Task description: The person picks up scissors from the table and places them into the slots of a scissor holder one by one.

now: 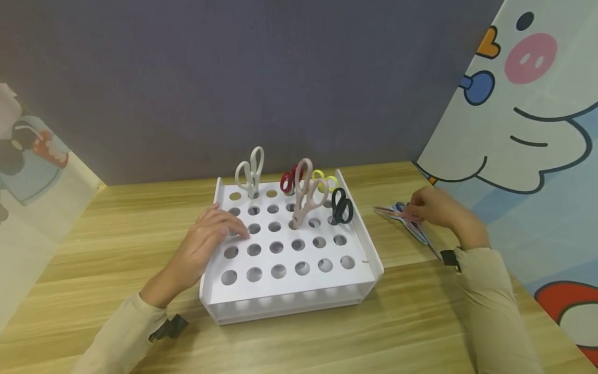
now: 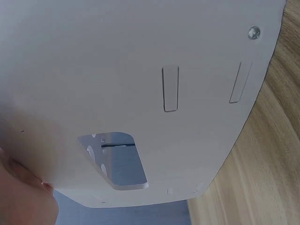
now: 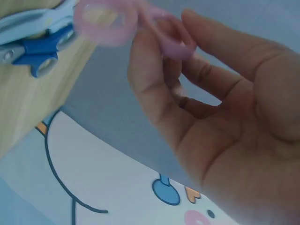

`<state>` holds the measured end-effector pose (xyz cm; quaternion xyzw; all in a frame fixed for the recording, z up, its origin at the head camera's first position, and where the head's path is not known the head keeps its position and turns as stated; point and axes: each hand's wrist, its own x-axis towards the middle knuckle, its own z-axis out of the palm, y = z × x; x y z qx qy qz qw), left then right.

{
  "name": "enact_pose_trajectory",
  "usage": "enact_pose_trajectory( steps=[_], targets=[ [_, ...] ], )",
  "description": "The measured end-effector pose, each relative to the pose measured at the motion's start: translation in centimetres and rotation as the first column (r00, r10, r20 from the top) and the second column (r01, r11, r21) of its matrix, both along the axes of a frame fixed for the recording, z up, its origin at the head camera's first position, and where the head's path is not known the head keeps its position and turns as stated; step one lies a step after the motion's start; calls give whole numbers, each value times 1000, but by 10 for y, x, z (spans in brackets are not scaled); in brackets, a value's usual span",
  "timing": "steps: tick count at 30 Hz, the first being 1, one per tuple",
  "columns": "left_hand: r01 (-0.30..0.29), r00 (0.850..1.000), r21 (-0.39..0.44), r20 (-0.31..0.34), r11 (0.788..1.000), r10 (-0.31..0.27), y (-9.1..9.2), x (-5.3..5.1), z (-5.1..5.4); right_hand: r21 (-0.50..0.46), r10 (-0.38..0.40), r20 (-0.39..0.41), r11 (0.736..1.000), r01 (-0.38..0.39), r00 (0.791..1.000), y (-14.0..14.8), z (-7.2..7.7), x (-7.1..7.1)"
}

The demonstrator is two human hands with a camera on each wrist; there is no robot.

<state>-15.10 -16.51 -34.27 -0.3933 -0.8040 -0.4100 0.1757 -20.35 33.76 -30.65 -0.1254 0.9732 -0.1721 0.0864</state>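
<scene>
Pink scissors [image 3: 105, 23] are pinched by one handle loop between the thumb and fingers of my right hand [image 3: 206, 93], above blue scissors [image 3: 40, 47] and light-blue scissors [image 1: 417, 232] on the table's right side. A white rack [image 1: 287, 286] with rows of round holes stands mid-table. My left hand [image 1: 202, 249] rests on its left edge, fingers over the top. In the left wrist view the rack's side panel [image 2: 201, 126] fills most of the picture, with part of the hand [image 2: 26, 199] at the lower left.
In the rack's rear holes stand white scissors [image 1: 253, 176], red scissors [image 1: 288, 183], yellow scissors [image 1: 330, 183], large pale pink scissors [image 1: 304, 200] and black scissors [image 1: 341, 206]. A grey panel [image 1: 261, 83] rises behind the table [image 1: 117, 228]; printed cartoon panels flank both sides.
</scene>
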Motion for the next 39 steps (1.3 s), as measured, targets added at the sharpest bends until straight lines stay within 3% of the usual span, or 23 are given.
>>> enact_pose_trajectory(
  steps=[9,18,25,33,35,39],
  targets=[
    [3,1000,11,-3,1000,-3,1,1,0,13,-9,-60,1000,10,998,-10,12,9],
    [-8,1000,-5,-7,1000,8,-1,0,-2,-53,13,-226,998,-26,974,-18,15,11],
    [-11,1000,-13,4,1000,11,-1,1,-1,-132,-40,-437,991,-20,899,-27,24,20],
    [-4,1000,0,-8,1000,4,0,2,0,-183,-76,-492,983,-18,867,-42,34,28],
    [-4,1000,1,-6,1000,4,0,2,1,-181,-72,-536,983,-31,841,-45,36,31],
    [-4,1000,0,1,1000,4,0,2,1,-156,-51,-669,985,-73,741,-53,43,39]
  ],
)
